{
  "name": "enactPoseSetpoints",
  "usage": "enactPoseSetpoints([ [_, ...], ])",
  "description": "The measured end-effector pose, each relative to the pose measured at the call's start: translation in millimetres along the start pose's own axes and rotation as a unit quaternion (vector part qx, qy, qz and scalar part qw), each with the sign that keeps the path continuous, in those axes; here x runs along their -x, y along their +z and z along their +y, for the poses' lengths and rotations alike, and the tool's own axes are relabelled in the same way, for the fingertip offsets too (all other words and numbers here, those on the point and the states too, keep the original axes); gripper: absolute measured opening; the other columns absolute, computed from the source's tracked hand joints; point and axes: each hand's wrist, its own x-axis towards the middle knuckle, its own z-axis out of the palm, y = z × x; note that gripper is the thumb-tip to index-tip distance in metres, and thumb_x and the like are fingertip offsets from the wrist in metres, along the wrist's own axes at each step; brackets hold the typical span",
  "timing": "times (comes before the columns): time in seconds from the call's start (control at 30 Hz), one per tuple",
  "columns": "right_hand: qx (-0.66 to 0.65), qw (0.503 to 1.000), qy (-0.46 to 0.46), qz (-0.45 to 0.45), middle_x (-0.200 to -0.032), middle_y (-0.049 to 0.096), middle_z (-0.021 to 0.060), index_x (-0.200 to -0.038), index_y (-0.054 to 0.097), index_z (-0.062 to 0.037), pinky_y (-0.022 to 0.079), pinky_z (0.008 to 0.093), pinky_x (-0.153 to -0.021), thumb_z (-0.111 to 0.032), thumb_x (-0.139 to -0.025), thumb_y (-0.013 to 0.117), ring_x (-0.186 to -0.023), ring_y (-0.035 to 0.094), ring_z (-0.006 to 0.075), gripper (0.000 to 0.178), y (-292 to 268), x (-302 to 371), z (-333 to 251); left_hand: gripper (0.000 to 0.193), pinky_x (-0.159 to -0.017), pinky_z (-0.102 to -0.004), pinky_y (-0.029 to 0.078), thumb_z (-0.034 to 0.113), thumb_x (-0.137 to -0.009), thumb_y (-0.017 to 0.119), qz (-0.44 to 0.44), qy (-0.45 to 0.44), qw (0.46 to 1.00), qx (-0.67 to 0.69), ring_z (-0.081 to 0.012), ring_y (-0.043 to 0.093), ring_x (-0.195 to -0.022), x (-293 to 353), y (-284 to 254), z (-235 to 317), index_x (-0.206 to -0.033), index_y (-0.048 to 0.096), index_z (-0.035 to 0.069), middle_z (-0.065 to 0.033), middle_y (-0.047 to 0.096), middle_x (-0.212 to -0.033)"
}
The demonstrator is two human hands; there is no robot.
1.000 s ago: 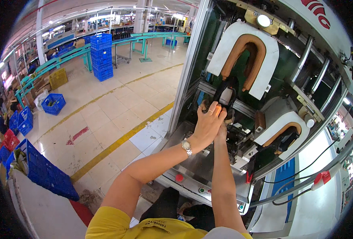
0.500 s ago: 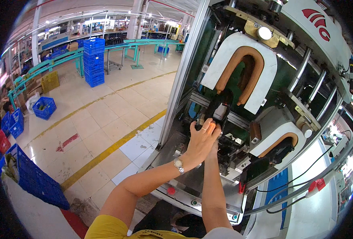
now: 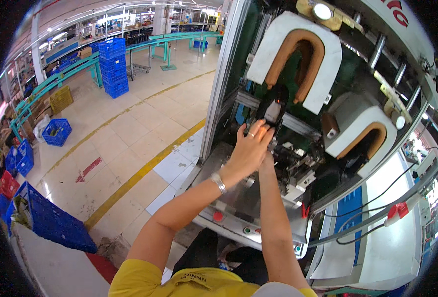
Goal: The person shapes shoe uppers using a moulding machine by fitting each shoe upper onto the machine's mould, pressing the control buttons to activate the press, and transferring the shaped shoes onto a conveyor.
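A black shoe upper (image 3: 272, 110) with a pale patch inside stands in the machine, just below the large U-shaped clamp (image 3: 323, 54) with its brown lining. My left hand (image 3: 251, 147), ringed and with a silver watch at the wrist, is closed round the near end of this upper, fingers bent over it. Against it from the right comes my right hand (image 3: 267, 161), its fingers mostly hidden behind the left. To the right, a second U-shaped clamp (image 3: 388, 129) has a dark form in its opening, too shadowed to make out.
Metal fixtures (image 3: 303, 180) lie right of my hands. The machine's front edge carries a red button (image 3: 218, 217). A metal post (image 3: 214, 94) bounds its left side. Blue crates (image 3: 112, 69) are stacked on the tiled floor, and a large blue crate (image 3: 55, 218) is at lower left.
The view has shifted, so the machine sits higher in the picture and more of my sleeves shows. Both hands stay together at the shoe upper, with my forearms stretched further out.
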Motion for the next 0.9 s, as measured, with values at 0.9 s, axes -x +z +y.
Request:
enactPoseSetpoints([
  [0.9, 0.649, 0.549, -0.505, 0.148, -0.106, 0.05, 0.0102, -0.104, 0.052, -0.0036, 0.037, 0.0312, -0.083, -0.001, -0.071, 0.058, -0.098, 0.049, 0.0211, 0.033, 23.8, 348.1, -215.7, 0.064, -0.091, -0.0383, 0.033, 0.006, -0.059, 0.065, -0.055, -0.63, 0.773, 0.047, -0.0325, 0.044, -0.104, 342.2, 54.2, -115.1, -0.116, 0.038, 0.002, -0.0203, 0.046, -0.108],
])
